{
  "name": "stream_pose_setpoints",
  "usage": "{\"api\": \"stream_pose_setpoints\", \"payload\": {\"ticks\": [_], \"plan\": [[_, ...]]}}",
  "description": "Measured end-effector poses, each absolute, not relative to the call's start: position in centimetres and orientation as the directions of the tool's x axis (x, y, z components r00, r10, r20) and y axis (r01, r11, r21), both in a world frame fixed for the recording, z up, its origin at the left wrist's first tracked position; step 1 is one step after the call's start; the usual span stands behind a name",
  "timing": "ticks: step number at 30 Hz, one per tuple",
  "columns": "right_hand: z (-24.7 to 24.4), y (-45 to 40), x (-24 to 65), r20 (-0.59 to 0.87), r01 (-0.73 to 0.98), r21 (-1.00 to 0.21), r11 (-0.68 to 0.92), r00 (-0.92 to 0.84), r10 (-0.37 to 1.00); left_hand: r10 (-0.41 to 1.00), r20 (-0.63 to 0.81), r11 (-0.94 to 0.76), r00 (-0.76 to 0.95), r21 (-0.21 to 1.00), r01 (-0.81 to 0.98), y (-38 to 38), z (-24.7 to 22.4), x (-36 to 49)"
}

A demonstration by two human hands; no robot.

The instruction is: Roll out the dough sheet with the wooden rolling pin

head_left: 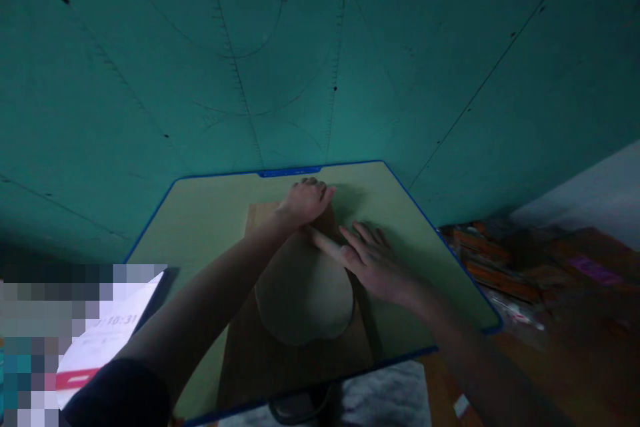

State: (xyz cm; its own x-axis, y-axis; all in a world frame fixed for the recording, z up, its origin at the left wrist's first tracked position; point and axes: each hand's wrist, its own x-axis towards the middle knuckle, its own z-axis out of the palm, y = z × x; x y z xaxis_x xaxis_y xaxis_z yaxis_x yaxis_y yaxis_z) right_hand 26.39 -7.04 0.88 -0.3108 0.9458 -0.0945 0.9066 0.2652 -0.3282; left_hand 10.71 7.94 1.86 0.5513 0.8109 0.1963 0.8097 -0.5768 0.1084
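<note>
A sheet of pale dough (305,300), rounded and flattened, lies on a wooden board (295,373). Across its far edge runs a light wooden rolling pin (327,245), set at a slant. My left hand (306,200) is over the pin's far left end, its fingers curled; the hand hides that end. At the near right end, my right hand (373,263) rests its palm on the pin with fingers stretched and spread apart.
Beneath the board is a pale table (205,227) with a blue rim, against a green wall (310,80). A lit screen (105,340) stands at the left. Wooden pieces (480,253) and a plastic bag (517,313) lie at the right. A grey cloth (385,397) shows below.
</note>
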Motion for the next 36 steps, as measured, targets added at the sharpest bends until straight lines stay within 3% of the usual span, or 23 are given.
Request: {"api": "stream_pose_setpoints", "payload": {"ticks": [5, 10, 20, 25, 31, 36], "plan": [[1.3, -6.7, 26.4, -0.172, 0.899, -0.386, 0.206, -0.29, 0.941, 0.796, 0.188, -0.599, 0.576, 0.102, 0.795, 8.4, 1.4, 10.8], [1.0, -7.4, 26.0, -0.141, 0.881, -0.432, 0.192, -0.277, 0.951, 0.798, 0.168, -0.598, 0.579, 0.097, 0.796, 7.4, 1.4, 9.9], [1.1, -9.4, 24.8, -0.027, 0.768, -0.48, 0.424, -0.496, 0.868, 0.764, 0.14, -0.639, 0.629, 0.038, 0.768, 5.0, 1.4, 6.6], [2.8, -10.6, 23.4, -0.079, 0.763, -0.487, 0.425, -0.523, 0.849, 0.74, 0.148, -0.665, 0.656, 0.014, 0.747, 4.1, 0.6, 4.9], [3.9, -11.2, 22.4, -0.106, 0.716, -0.545, 0.437, -0.575, 0.811, 0.844, 0.161, -0.522, 0.512, 0.028, 0.852, 3.5, 0.0, 4.0], [4.7, -11.8, 22.1, -0.101, 0.644, -0.592, 0.484, -0.655, 0.749, 0.835, 0.151, -0.534, 0.53, -0.015, 0.845, 2.5, 0.1, 2.5]]}}
